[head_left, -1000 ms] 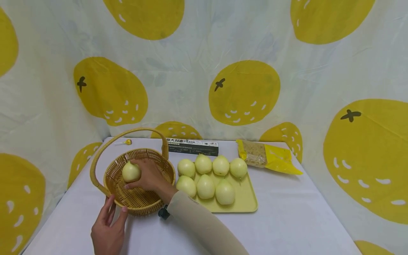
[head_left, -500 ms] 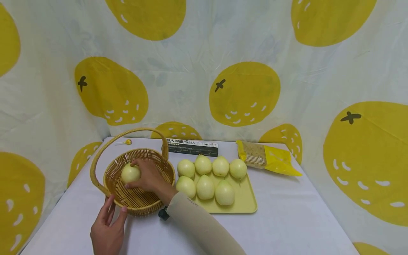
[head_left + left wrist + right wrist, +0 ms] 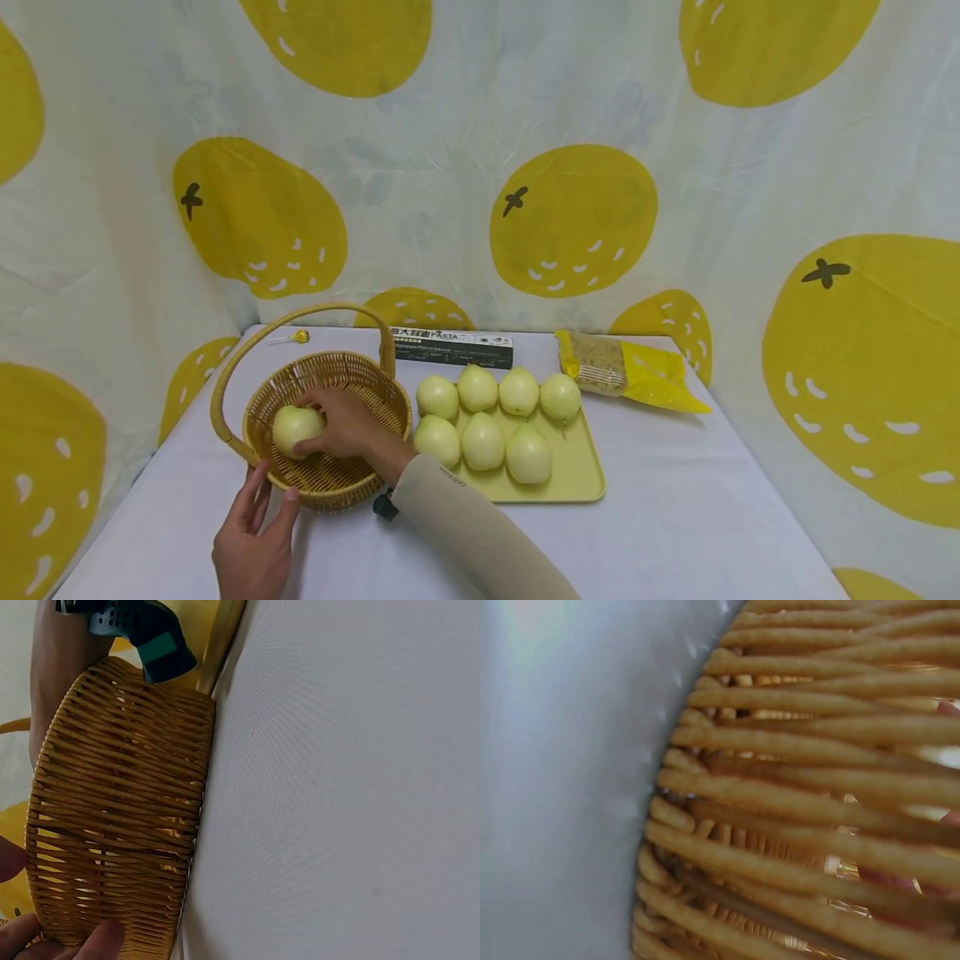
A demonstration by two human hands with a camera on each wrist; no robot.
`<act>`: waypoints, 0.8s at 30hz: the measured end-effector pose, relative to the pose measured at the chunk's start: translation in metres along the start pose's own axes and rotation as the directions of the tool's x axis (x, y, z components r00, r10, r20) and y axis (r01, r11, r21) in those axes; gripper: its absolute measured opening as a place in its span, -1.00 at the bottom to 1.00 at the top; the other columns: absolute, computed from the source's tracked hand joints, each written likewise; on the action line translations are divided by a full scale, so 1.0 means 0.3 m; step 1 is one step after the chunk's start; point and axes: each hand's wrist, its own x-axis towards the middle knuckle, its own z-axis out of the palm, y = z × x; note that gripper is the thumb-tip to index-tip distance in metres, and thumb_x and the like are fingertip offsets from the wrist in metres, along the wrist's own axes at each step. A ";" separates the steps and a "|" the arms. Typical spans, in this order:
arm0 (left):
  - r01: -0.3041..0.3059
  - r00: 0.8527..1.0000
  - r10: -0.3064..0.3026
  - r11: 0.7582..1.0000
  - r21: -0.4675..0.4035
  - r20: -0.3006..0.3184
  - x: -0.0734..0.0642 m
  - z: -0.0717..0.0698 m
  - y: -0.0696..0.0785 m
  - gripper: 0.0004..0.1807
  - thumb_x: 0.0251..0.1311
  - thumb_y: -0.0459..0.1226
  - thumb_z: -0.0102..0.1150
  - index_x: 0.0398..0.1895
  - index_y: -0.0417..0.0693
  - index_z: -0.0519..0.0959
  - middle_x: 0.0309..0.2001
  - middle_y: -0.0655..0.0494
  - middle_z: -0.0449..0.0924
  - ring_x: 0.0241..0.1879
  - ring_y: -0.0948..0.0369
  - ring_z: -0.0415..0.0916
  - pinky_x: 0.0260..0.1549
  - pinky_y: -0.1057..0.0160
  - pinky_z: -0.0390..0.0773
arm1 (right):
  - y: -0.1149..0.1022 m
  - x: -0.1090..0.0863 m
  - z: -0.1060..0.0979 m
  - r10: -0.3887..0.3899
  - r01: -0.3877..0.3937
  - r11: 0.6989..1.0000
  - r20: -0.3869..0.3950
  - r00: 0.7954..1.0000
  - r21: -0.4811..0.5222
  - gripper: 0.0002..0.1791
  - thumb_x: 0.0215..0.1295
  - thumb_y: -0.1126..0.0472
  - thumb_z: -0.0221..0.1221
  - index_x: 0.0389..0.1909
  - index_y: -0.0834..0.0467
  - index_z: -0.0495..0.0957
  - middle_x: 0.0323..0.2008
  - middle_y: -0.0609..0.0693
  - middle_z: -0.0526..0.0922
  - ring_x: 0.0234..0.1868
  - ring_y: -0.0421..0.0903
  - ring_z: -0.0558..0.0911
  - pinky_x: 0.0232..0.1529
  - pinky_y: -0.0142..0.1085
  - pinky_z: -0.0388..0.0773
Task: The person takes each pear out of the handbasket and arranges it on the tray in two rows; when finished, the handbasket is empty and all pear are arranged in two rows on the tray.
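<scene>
A round wicker basket (image 3: 330,498) with a tall arched handle stands at the left of the table. Inside it, near the left wall, my right hand (image 3: 347,421) grips a pale green-yellow pear (image 3: 296,429) between thumb and fingers. The left hand (image 3: 253,537) holds the basket's near left rim, by the foot of the handle. In the left wrist view, its fingertips (image 3: 105,941) lie against the woven wall. Only the weave of the basket (image 3: 802,772) fills most of the right wrist view, with bits of the hand glimpsed through gaps.
Right of the basket, several pears (image 3: 483,440) sit in two rows on a yellow-green tray (image 3: 581,475). Behind stand a black-and-white pasta box (image 3: 453,348) and a yellow packet (image 3: 630,371). A small lollipop (image 3: 300,336) lies at the back left.
The right hand has lowered the pear deeper into the basket and slightly to the left, toward its near side. My left hand stays at the rim.
</scene>
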 end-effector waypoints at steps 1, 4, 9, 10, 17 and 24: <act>0.003 1.000 -0.003 1.000 -0.001 -0.001 -0.001 0.000 0.000 -0.30 0.43 -0.19 0.35 0.60 0.11 0.38 0.65 0.11 0.18 0.54 -0.11 0.34 0.05 0.73 0.52 | -0.001 0.000 0.000 0.000 0.000 1.000 0.002 1.000 0.003 -0.30 0.08 -0.14 0.61 0.26 -0.15 0.61 0.09 -0.27 0.71 0.03 -0.40 0.59 -0.02 -0.65 0.50; 0.008 1.000 -0.008 1.000 -0.014 -0.001 -0.001 0.000 -0.001 -0.30 0.43 -0.19 0.36 0.60 0.11 0.39 0.65 0.11 0.18 0.55 -0.11 0.34 0.03 0.74 0.51 | -0.005 0.002 -0.001 0.006 -0.006 1.000 0.005 1.000 0.016 -0.28 0.03 -0.11 0.64 0.24 -0.12 0.60 0.03 -0.26 0.71 -0.04 -0.41 0.57 -0.10 -0.67 0.47; 0.001 1.000 -0.001 1.000 -0.015 -0.001 0.001 -0.003 -0.004 -0.30 0.43 -0.21 0.36 0.60 0.09 0.38 0.65 0.10 0.18 0.54 -0.13 0.33 0.00 0.76 0.51 | -0.010 -0.001 -0.003 0.039 -0.041 0.998 0.029 0.999 0.052 -0.26 -0.05 -0.03 0.66 0.22 -0.12 0.61 -0.05 -0.25 0.65 -0.10 -0.40 0.50 -0.16 -0.65 0.45; 0.003 1.000 -0.003 1.000 -0.003 -0.003 0.002 -0.002 -0.003 -0.30 0.43 -0.20 0.35 0.60 0.09 0.37 0.65 0.11 0.17 0.54 -0.13 0.33 0.01 0.75 0.51 | -0.011 -0.003 -0.005 0.044 -0.045 0.997 0.033 0.998 0.055 -0.26 -0.06 -0.03 0.66 0.21 -0.13 0.62 -0.06 -0.26 0.65 -0.10 -0.40 0.49 -0.16 -0.65 0.45; 0.026 1.000 -0.026 0.999 0.043 -0.003 -0.001 0.000 0.006 -0.31 0.47 -0.17 0.29 0.62 0.11 0.34 0.66 0.14 0.13 0.55 -0.12 0.33 0.13 0.60 0.53 | -0.017 -0.015 -0.013 0.046 -0.047 0.997 0.019 0.999 0.062 -0.26 -0.09 -0.01 0.66 0.21 -0.16 0.64 -0.04 -0.28 0.63 -0.11 -0.41 0.49 -0.15 -0.64 0.45; 0.041 0.999 -0.041 0.999 0.029 0.000 -0.003 -0.003 0.008 -0.30 0.46 -0.16 0.30 0.62 0.12 0.34 0.67 0.14 0.12 0.55 -0.12 0.32 0.05 0.70 0.52 | -0.019 -0.014 -0.022 0.029 -0.014 0.977 -0.067 0.997 0.212 -0.24 -0.12 0.07 0.65 0.22 -0.14 0.64 -0.06 -0.24 0.55 -0.13 -0.42 0.50 -0.18 -0.64 0.52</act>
